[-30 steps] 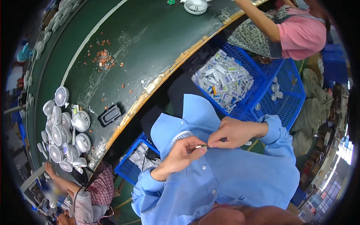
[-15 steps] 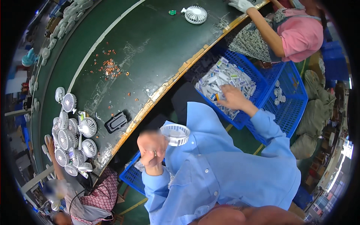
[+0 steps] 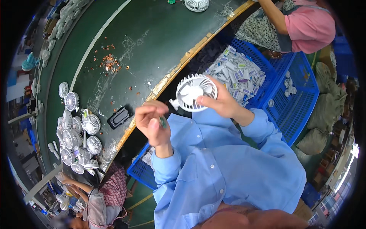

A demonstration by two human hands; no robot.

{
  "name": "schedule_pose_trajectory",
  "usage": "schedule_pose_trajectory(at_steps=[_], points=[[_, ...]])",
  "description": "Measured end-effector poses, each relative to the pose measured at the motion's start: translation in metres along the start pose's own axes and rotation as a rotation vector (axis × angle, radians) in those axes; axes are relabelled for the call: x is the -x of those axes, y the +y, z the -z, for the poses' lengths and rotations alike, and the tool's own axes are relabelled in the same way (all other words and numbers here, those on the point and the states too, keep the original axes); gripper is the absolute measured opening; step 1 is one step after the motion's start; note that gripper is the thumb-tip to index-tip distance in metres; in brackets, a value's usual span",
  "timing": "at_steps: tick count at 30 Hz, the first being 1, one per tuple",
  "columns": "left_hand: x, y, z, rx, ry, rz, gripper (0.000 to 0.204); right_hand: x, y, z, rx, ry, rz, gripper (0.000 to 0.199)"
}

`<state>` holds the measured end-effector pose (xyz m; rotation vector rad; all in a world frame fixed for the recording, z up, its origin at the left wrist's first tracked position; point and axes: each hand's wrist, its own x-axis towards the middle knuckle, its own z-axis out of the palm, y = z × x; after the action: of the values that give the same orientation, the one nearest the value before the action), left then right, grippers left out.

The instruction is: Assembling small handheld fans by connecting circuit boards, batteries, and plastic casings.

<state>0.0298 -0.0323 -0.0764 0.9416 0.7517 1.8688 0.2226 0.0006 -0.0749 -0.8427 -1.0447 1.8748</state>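
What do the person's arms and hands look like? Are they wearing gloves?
No gloves! The left hand and right hand are both bare. The arms have long, light blue sleeves that end near the wrists. They belong to a matching blue shirt with pale buttons.

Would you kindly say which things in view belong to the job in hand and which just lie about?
Seemingly in the job:
white, round, slatted plastic fan, in the right hand;
small green piece, in the left hand.

Seemingly lying about:
scattered copper-coloured bits on the dark green tabletop;
black oblong object, same tabletop.
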Motion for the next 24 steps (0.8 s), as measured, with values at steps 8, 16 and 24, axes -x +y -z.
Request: schedule_pose_trajectory(at_steps=[8, 16, 24], points=[[-0.014, -0.009, -0.01, -0.881, -0.358, -0.043, 0.039, -0.012, -0.005, 0.01, 0.43, -0.067, 0.228, 0.04], [-0.014, -0.023, -0.009, -0.968, -0.213, -0.697, 0.029, -0.008, 0.001, 0.013, 0.031, -0.205, 0.153, 0.089], [-0.013, -0.038, 0.008, -1.048, -0.262, -0.558, 0.061, -0.024, -0.011, 0.01, 0.333, -0.087, 0.42, 0.087]])
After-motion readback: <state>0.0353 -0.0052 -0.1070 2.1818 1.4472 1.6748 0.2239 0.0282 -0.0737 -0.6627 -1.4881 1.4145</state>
